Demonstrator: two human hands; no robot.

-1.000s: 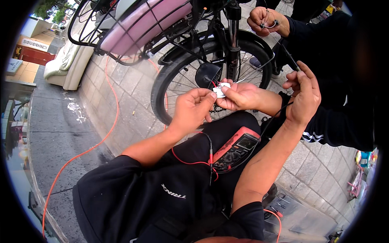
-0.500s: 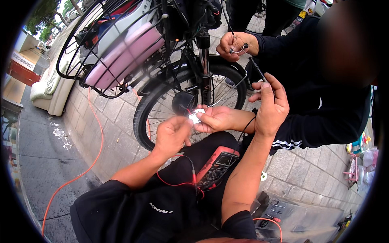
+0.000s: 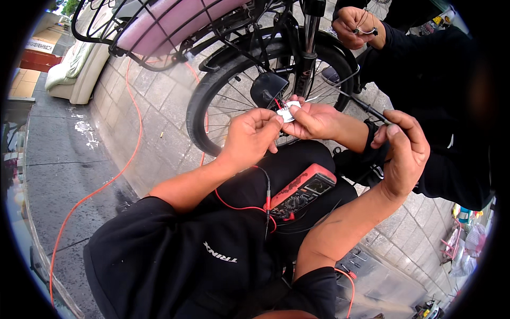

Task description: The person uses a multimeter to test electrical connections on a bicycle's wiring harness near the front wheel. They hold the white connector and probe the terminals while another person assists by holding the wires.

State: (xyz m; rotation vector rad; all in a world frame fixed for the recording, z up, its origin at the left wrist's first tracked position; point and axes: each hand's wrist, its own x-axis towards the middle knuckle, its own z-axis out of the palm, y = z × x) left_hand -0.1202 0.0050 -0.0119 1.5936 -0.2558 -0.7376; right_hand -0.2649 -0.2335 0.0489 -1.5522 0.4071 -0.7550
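Observation:
My left hand (image 3: 252, 137) pinches the edge of a small white connector (image 3: 290, 110) with red wires beside the front wheel. Another person's hand (image 3: 319, 123) grips the same connector from the right. My right hand (image 3: 406, 155) is closed around a black test probe (image 3: 366, 106), which slants up and left, apart from the connector. Across my thigh lies a red and black multimeter (image 3: 303, 194). A red test probe (image 3: 268, 203) rests beside it, its tip toward me. Farther up, the other person's second hand (image 3: 355, 27) holds thin wires with small dark ends.
The bicycle's front wheel (image 3: 199, 119) and wire basket (image 3: 159, 26), with a pink item in it, stand ahead. An orange cable (image 3: 114, 178) curves over the paving at left, near a pale sofa (image 3: 79, 74). Tools (image 3: 355, 260) lie at lower right.
The view has shifted, moving the bicycle up and right. My right hand has come lower relative to the connector, and its probe lies flatter. My left hand stays at the connector.

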